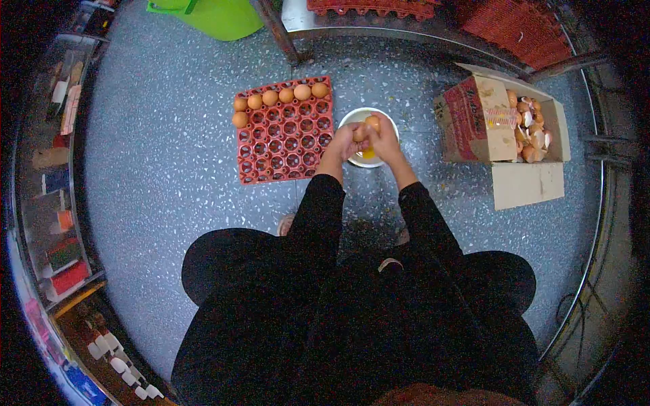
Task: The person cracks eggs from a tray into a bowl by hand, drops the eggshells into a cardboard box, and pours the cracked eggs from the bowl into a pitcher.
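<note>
Both my hands meet over a white bowl (394, 130) on the floor, with yellow egg (367, 154) showing inside it. My left hand (343, 142) is closed around a brown egg (359, 134). My right hand (387, 143) grips another rounded brown egg (372, 122) right beside it. Whether these are two whole eggs or halves of one shell, I cannot tell. Left of the bowl lies a red egg tray (283, 147); several brown eggs (270, 97) fill its far row and one sits at the left of the second row.
An open cardboard box (467, 122) to the right holds several broken eggshells (533, 135). More red trays (518, 30) rest at the far right, behind a metal frame. A green tub (220, 20) stands far left. Shelves with goods (57, 169) line the left side.
</note>
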Demonstrator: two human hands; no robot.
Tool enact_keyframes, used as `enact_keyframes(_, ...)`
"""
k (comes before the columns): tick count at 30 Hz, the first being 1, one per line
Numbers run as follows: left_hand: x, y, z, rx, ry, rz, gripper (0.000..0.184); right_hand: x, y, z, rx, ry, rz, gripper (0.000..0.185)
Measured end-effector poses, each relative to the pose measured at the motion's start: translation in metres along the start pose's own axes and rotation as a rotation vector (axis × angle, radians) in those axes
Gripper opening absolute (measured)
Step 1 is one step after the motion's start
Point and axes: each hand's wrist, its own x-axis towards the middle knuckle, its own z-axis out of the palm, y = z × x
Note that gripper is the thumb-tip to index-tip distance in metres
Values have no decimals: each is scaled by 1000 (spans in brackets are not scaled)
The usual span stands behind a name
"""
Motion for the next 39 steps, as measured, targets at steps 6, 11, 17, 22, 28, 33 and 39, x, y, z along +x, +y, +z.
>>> enact_keyframes(6,8,-3,-15,36,-116,-56,27,15,6,-26,387,-324,873,27)
enact_keyframes(11,-17,12,3,166,-173,-83,23,6,29,-23,378,-413,667,38)
enact_keyframes(17,-19,16,3,163,-233,-73,32,6,24,-36,472,-576,701,34)
enact_keyframes(22,-10,18,-2,383,-201,-34,34,4,33,-31,454,-570,659,34)
enact_keyframes(28,-14,31,11,950,-120,24,47,6,30,-31,184,-550,421,40)
enact_keyframes(33,-2,23,-5,885,-203,37,49,4,22,-37,71,-539,433,40)
enact_keyframes(39,3,27,-1,1235,-112,319,54,14,-5,-57,-263,-519,256,40)
